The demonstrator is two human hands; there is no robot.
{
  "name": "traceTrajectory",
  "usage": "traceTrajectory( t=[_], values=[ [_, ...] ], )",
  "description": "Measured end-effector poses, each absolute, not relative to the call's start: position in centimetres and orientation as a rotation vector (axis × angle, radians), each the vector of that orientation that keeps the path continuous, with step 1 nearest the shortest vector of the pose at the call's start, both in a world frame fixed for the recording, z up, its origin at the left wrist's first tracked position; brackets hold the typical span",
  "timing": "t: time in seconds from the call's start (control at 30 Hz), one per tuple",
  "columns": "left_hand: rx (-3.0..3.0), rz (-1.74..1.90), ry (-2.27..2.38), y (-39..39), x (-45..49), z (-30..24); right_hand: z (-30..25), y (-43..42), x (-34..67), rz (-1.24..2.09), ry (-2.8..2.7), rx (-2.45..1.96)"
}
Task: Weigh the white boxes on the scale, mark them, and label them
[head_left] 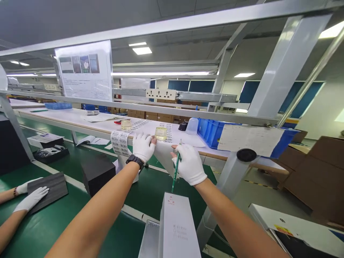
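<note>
My left hand [143, 147], in a white glove with bare fingertips, is at the shelf's front edge. Its fingers are closed at the left side of a barcode label sheet [169, 133], whose pale lower end hangs over the edge. My right hand [189, 164], gloved the same way, grips a green pencil [176, 168] slanting downward, with its thumb and fingertip near the sheet's right side. A roll of clear tape [161, 133] rests on the labels between my hands. Below stands a white box [178, 225] with red print and a list of check boxes.
Another label strip [119, 142] droops over the shelf edge, near a second tape roll [126, 124]. A blue bin [211, 132] sits at right, beside a metal post. At left, a co-worker's gloved hands [30, 199] touch a dark board [49, 191]. A black box [98, 172] stands on the green belt.
</note>
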State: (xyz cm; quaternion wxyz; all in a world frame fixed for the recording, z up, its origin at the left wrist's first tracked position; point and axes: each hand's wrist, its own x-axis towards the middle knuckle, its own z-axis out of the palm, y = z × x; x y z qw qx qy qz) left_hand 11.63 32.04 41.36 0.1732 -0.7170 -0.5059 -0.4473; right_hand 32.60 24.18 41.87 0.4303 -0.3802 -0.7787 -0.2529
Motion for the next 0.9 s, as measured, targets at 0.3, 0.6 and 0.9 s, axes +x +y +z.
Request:
traceTrajectory(
  t=[0.3, 0.6, 0.9],
  values=[
    [-2.088, -1.480, -1.320, 32.7, 10.4, 39.3, 44.0, 28.9, 29.1, -0.775, -2.099, -1.306],
    [-2.137, -1.403, -1.369, 32.3, 10.4, 39.7, 43.7, 28.8, 28.1, -1.220, -2.051, -0.865],
    [-2.350, -1.196, -1.271, 26.4, 8.1, 36.7, 34.9, 19.5, 32.1, -0.171, -1.739, -1.069]
  ],
)
